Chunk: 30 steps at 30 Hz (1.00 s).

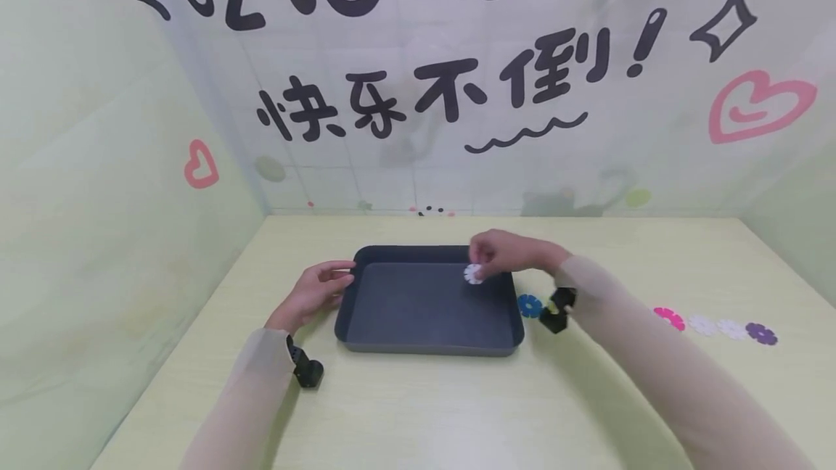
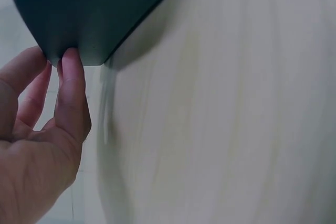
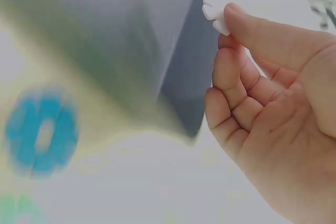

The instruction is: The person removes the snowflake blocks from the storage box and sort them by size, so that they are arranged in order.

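A dark grey rectangular tray [image 1: 427, 310] stands on the table, with nothing lying on its floor. At the tray's left side, my left hand [image 1: 312, 294] pinches the rim between thumb and fingers; the left wrist view shows the fingertips [image 2: 71, 56] at the tray's wall. Over the tray's back right corner, my right hand [image 1: 506, 251] pinches a white flower-shaped plastic disc [image 3: 214, 10] between thumb and index finger. Its other fingers are curled in toward the palm. A blue flower-shaped disc [image 1: 530, 305] lies just right of the tray.
Farther right on the pale table [image 1: 418, 412] lie a pink disc [image 1: 669, 318], two white discs [image 1: 731, 328] and a purple disc [image 1: 761, 334] in a row. A blurred green disc [image 3: 21, 211] shows in the right wrist view. Behind stands a printed wall [image 1: 405, 172].
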Available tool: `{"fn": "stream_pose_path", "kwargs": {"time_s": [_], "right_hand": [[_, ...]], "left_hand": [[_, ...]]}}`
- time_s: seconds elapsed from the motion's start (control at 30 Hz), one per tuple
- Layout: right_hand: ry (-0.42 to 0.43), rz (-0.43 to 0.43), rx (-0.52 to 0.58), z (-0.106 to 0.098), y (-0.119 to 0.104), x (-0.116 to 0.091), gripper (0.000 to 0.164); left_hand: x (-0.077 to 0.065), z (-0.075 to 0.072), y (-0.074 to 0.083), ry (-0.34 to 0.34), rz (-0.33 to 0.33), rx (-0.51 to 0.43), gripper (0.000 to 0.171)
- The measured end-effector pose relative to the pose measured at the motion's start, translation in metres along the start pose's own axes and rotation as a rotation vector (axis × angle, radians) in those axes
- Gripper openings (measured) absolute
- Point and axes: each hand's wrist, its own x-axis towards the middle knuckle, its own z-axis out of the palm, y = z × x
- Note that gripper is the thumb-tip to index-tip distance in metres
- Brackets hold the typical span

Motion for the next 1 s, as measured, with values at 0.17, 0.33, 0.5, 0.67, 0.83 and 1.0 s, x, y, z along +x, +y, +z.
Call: {"fn": "stream_pose_path", "kwargs": {"time_s": [0.17,0.33,0.5,0.67,0.83,1.0], "right_hand": [[0.097,0.064,0.016,-0.021,0.030,-0.047,0.017],[0.174,0.156,0.034,-0.033,0.051,-0.095,0.020],[0.229,0.232,0.021,-0.038,0.069,-0.140,0.021],[0.283,0.304,-0.036,-0.042,0.088,-0.178,0.020],[0.335,0.389,-0.039,-0.045,0.102,-0.214,0.021],[0.379,0.440,-0.046,-0.044,0.118,-0.247,0.019]], "left_hand": [[-0.002,-0.003,-0.001,0.006,-0.006,0.013,0.044],[-0.003,-0.005,-0.001,0.006,-0.003,0.010,0.044],[-0.003,-0.006,-0.002,0.001,-0.004,0.001,0.045],[-0.004,-0.007,-0.003,0.007,-0.006,0.003,0.045],[-0.004,-0.007,-0.003,0.006,-0.005,0.000,0.045],[-0.004,-0.007,-0.003,0.007,-0.006,-0.007,0.045]]}}
